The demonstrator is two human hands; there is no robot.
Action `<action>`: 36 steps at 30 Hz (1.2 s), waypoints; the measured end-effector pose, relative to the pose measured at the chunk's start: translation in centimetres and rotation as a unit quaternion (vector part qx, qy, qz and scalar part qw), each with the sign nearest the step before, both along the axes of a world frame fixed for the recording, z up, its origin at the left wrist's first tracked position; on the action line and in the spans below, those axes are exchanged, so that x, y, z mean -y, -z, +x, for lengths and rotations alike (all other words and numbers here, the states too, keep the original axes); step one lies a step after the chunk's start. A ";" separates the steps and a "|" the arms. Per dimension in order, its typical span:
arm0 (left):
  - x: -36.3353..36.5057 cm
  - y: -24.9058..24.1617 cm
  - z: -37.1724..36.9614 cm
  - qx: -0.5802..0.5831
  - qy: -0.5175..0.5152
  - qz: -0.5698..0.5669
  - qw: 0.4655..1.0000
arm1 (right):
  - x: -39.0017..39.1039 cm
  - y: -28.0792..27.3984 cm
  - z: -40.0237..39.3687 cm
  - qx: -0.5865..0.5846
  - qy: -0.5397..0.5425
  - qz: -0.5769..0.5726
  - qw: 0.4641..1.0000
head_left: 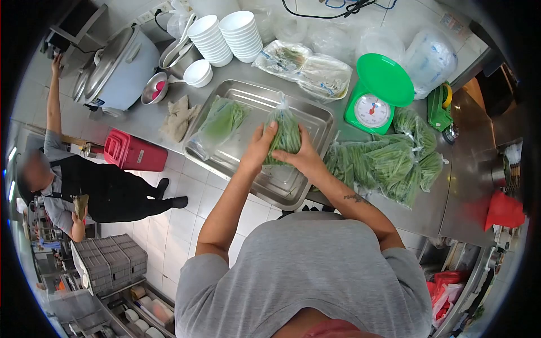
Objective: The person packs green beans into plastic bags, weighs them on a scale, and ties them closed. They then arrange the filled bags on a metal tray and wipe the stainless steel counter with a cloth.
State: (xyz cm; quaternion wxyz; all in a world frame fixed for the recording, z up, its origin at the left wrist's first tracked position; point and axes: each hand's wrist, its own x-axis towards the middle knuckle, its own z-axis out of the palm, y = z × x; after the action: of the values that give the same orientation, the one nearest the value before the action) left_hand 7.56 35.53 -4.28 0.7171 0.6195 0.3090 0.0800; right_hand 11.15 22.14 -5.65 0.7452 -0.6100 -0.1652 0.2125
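Green beans packed in a clear plastic bag [283,135] sit upright between both hands over the steel tray [315,115] on the worktop [434,208]; the left hand [260,147] clasps the bag's left flank with the thumb across the front, and the right hand [304,158] cups it from below and behind, so both are closed around it. I'd judge the bundle light and fairly firm, since the long pods lie packed side by side, but the film looks thin and slick and would likely slide or tear if pinched hard. The body of the bag, where the beans stiffen it, seems the safer hold, or the gathered neck at the top, which sticks up in a twisted tuft. The pods show bright green through the glossy, wrinkled plastic. A second filled bag [222,121] lies flat in the tray to the left, well apart from the hands. More bagged beans [389,163] are heaped on the worktop to the right, just below a green kitchen scale [375,101]. Stacked white bowls [225,36] stand at the back, and another person [84,186] works farther off on the tiled floor
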 end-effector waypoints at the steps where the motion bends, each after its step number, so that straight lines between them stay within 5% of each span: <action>1: -0.5 -0.1 0.0 0.014 0.045 -0.007 0.999 | 0.1 -0.2 -0.2 0.047 0.007 -0.022 0.999; 4: -1.2 -1.6 0.1 0.034 0.147 0.023 0.988 | 0.7 0.5 0.2 -0.111 -0.091 -0.001 0.990; 7: -0.7 -3.7 -0.3 0.027 0.172 0.112 0.978 | 0.8 0.2 -0.2 -0.191 -0.072 0.106 0.973; 9: -1.0 -4.4 -0.2 0.057 0.196 0.122 0.971 | 0.8 5.1 1.4 0.043 -0.067 0.045 0.996; 11: -0.7 -4.0 -0.2 0.019 0.215 0.159 0.963 | 1.1 5.4 1.7 0.010 -0.079 0.084 0.993; 12: -0.6 -3.9 -0.1 0.001 0.222 0.180 0.958 | 1.4 2.4 1.3 -0.138 -0.093 0.154 0.974; 13: -0.8 -4.0 -0.1 -0.005 0.222 0.150 0.964 | 1.4 0.6 1.1 -0.281 -0.105 0.219 0.929; 18: -1.2 -3.0 -0.8 0.063 0.199 0.062 0.976 | 1.4 0.7 0.6 -0.269 -0.100 0.202 0.936; 22: -2.6 -2.6 -0.6 0.003 0.205 0.005 0.979 | 1.0 0.4 0.4 -0.302 -0.102 0.211 0.924; 24: -3.2 -1.3 -0.4 -0.054 0.232 0.063 0.969 | 1.3 1.3 0.3 -0.209 -0.063 0.125 0.968; 27: -4.3 2.9 -1.5 0.005 0.190 0.513 0.837 | 2.0 3.2 0.3 0.017 0.049 -0.067 0.996; 29: -5.5 0.4 -2.7 0.104 0.102 0.559 0.817 | 3.1 2.7 1.0 0.121 0.091 -0.140 0.979; 31: -7.2 -3.3 -4.7 0.100 0.005 0.674 0.732 | 4.4 0.1 1.8 0.148 0.076 -0.139 0.976; 33: -8.0 -5.2 -6.7 -0.029 -0.106 0.739 0.665 | 5.0 -0.8 2.1 0.193 0.081 -0.159 0.965; 36: -9.8 -3.6 -8.7 -0.223 -0.088 0.669 0.704 | 5.3 -0.7 2.5 0.248 0.056 -0.183 0.949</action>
State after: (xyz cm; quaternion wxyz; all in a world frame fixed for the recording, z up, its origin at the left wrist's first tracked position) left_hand -1.09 45.38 -0.64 0.0146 0.9061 0.3786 0.1882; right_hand 13.61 16.84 -4.94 0.5666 -0.7779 -0.2689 0.0388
